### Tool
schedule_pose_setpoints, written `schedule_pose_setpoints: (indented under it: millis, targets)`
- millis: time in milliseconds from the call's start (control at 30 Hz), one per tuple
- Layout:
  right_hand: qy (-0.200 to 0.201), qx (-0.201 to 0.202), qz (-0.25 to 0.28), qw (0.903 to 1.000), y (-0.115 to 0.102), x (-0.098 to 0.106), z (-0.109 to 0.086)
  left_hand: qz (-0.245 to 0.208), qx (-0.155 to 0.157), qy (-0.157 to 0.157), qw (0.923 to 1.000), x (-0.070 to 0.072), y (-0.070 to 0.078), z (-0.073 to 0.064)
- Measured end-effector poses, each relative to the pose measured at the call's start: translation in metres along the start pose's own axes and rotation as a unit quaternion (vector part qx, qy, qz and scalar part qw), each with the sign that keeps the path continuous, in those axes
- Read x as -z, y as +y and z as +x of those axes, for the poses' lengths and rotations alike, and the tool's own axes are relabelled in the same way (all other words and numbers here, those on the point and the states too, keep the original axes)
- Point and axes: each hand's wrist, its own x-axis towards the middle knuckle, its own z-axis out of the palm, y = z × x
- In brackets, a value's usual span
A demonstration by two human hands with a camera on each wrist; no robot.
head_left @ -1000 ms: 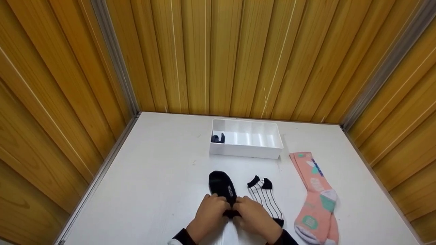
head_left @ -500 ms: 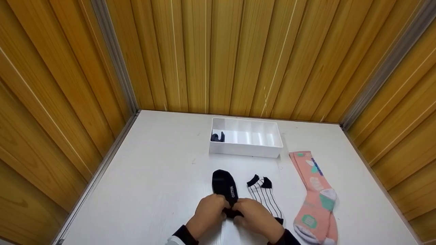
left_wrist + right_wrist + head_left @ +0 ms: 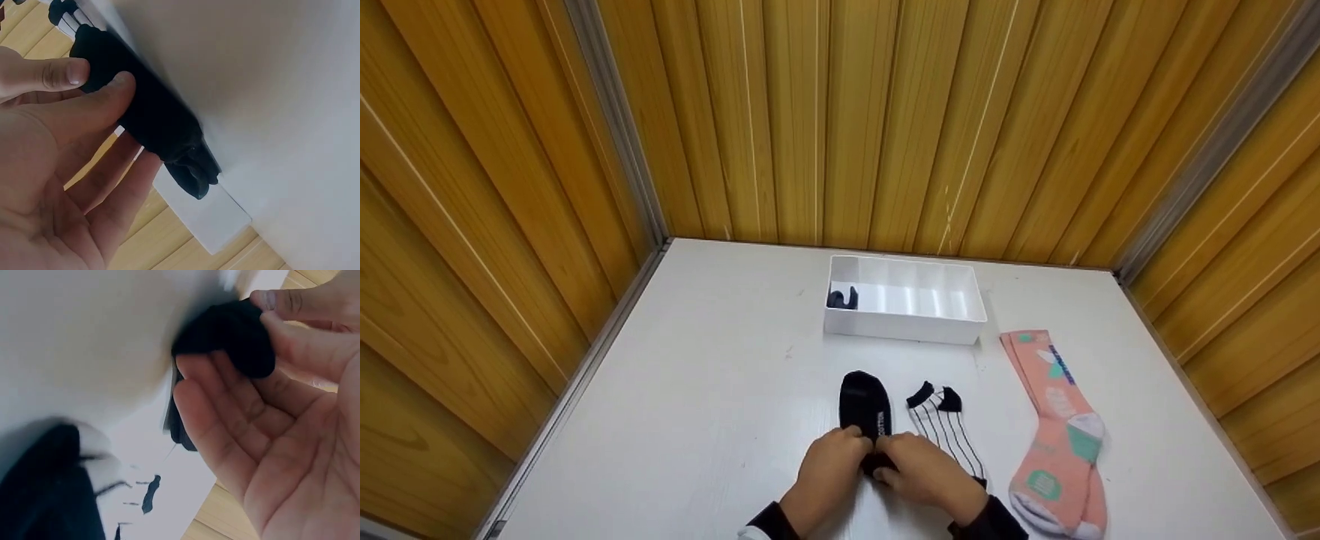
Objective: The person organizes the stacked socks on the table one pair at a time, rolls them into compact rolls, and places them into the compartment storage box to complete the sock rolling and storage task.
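Observation:
A black sock (image 3: 864, 401) with white COTTON lettering lies on the white table, its near end folded up between both hands. My left hand (image 3: 832, 465) pinches the left side of that near end; in the left wrist view its thumb presses the black cloth (image 3: 140, 101) against the fingers. My right hand (image 3: 926, 472) pinches the right side, with thumb and fingers on the cloth (image 3: 225, 332) in the right wrist view. Just right of the hands lies a white sock (image 3: 945, 427) with black stripes, partly covered by the right hand.
A white divided box (image 3: 907, 326) stands toward the back, with a dark folded item (image 3: 842, 298) in its leftmost compartment. Pink socks (image 3: 1057, 450) with green and white patches lie at the right. Wood-patterned walls (image 3: 855, 127) enclose the table's back and sides.
The black sock has turned to lie straighter and shifted slightly right, with both hands still pinching its near end. The other socks and the box stay in place.

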Motion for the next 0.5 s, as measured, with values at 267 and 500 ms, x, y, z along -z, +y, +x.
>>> schedule_pose_setpoints:
  millis: [267,500]
  targets:
    - [0.036,0.008,-0.013,0.9992,0.006,-0.001,-0.003,-0.039,0.005,-0.019,0.9991,0.000,-0.005,0.003]
    - [0.022,0.010,-0.007,0.9997,0.008,0.002,0.002,0.055,-0.012,0.014,0.9983,-0.001,0.005,-0.004]
